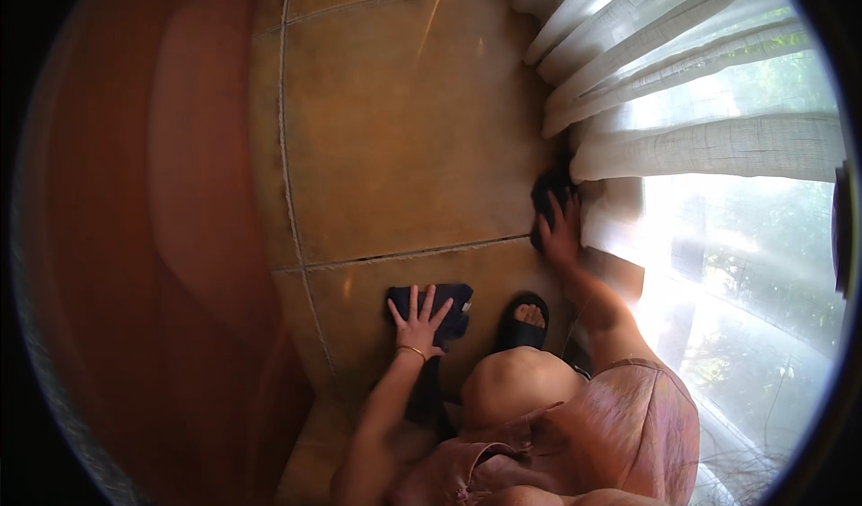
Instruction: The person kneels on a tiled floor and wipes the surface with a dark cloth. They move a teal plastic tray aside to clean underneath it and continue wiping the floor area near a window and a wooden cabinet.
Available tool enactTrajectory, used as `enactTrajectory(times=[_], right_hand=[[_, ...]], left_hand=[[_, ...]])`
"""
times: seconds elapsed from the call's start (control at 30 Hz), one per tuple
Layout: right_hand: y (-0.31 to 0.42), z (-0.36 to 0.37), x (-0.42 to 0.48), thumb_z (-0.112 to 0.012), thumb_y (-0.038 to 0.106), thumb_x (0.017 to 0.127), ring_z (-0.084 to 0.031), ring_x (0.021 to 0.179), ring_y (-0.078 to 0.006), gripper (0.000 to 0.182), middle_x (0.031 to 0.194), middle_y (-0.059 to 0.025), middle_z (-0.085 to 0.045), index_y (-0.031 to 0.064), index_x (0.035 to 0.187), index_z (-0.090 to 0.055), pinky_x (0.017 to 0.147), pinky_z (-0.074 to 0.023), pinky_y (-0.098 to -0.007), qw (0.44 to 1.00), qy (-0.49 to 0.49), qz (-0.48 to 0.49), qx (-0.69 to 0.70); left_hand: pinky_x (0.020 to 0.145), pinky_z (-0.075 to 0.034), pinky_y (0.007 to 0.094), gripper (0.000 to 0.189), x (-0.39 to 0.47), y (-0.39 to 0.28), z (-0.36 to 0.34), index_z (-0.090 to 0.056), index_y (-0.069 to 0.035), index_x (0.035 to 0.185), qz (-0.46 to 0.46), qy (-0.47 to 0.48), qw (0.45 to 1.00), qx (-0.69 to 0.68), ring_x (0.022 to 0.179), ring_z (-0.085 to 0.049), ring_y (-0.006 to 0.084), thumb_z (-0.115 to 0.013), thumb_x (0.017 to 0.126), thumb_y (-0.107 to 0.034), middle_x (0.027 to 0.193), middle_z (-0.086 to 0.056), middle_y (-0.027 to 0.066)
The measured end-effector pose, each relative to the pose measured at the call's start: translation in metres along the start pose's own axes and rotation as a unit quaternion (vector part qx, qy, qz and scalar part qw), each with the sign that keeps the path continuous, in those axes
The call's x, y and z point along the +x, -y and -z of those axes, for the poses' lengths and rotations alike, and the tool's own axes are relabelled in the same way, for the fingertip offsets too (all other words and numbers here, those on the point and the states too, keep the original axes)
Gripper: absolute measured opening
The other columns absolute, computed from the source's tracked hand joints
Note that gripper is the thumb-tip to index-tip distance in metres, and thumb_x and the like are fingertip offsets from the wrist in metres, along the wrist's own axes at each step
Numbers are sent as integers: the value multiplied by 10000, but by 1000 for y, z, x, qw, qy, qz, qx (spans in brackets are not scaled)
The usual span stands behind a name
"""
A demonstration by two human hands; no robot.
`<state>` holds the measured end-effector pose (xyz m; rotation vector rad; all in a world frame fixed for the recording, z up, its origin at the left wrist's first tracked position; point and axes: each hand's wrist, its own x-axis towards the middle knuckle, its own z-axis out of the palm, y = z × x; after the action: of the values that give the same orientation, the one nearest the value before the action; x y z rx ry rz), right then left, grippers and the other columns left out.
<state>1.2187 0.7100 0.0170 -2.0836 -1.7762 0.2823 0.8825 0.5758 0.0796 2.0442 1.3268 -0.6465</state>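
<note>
My left hand (419, 327), a thin bracelet at its wrist, lies flat with spread fingers on a dark blue folded cloth (459, 294) on the tiled floor. A small pale tag shows at the cloth's right edge. Further right, my right hand (562, 230) rests on a black cloth-like item (544, 199) on the floor beside the curtain; its exact kind is hard to tell. Between my arms are my bent knee and a foot in a black open-toed slide sandal (524, 331).
Brown floor tiles (404, 129) with pale grout lines stretch ahead. White sheer curtains (707, 142) hang at the right before bright window glass (754, 250). A large reddish-brown surface (202, 169), blurred, fills the left side.
</note>
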Motion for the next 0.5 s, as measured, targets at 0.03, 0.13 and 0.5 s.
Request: enactTrajectory(times=[0.03, 0.13, 0.5], right_hand=[[11, -16, 7, -631, 364, 891, -285, 1440, -413, 584, 1544, -180, -359, 221, 1440, -492, 1134, -246, -616, 996, -26, -79, -29], [73, -81, 30, -633, 376, 894, -274, 1445, -408, 641, 1556, -171, -339, 243, 1487, -429, 1136, -210, -638, 930, -114, -333, -106], [117, -22, -21, -756, 414, 764, -196, 1496, -361, 764, 1622, -100, -238, 285, 1452, -449, 1187, -135, -624, 699, 433, 567, 43]], left_hand=[[1046, -116, 815, 1211, 0, 7, 1, -153, -432, 1564, -13, 5, 998, 61, 1511, 34, 411, -851, 586, -581, 1669, -6, 69], [1020, -315, 721, 1104, 2, 29, -1, -289, -436, 1515, -42, -81, 995, 36, 1479, -166, 369, -889, 588, -406, 1650, -129, 45], [811, -551, 360, 597, -61, 154, 47, -555, -30, 1278, 308, -163, 589, -729, 950, -665, 241, -756, 762, -253, 1068, -656, 100]])
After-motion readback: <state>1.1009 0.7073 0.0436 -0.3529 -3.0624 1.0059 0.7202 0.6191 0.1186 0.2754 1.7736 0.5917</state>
